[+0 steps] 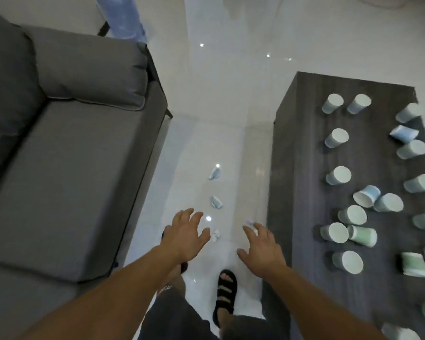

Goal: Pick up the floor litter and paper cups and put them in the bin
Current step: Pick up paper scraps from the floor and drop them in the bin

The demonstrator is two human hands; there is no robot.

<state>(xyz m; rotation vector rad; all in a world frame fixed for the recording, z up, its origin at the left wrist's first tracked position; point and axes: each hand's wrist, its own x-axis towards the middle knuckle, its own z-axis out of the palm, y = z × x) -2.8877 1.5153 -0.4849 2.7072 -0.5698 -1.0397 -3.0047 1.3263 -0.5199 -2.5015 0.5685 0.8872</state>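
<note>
Low in the frame's centre, left hand (185, 235) and right hand (261, 251) hover spread and empty near crumpled floor litter (216, 201); paper cups (339, 175) crowd the dark counter (299, 168) at right.

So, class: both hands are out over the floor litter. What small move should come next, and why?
Probably lower the left hand and pinch the small white scrap beside its fingers; the hand is open, holds nothing, and that scrap lies nearest on the floor.

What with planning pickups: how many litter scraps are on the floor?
4: farthest blue scrap, nearer blue scrap, white scrap beside left hand, pale scrap by right hand; hands may hide others.
</note>
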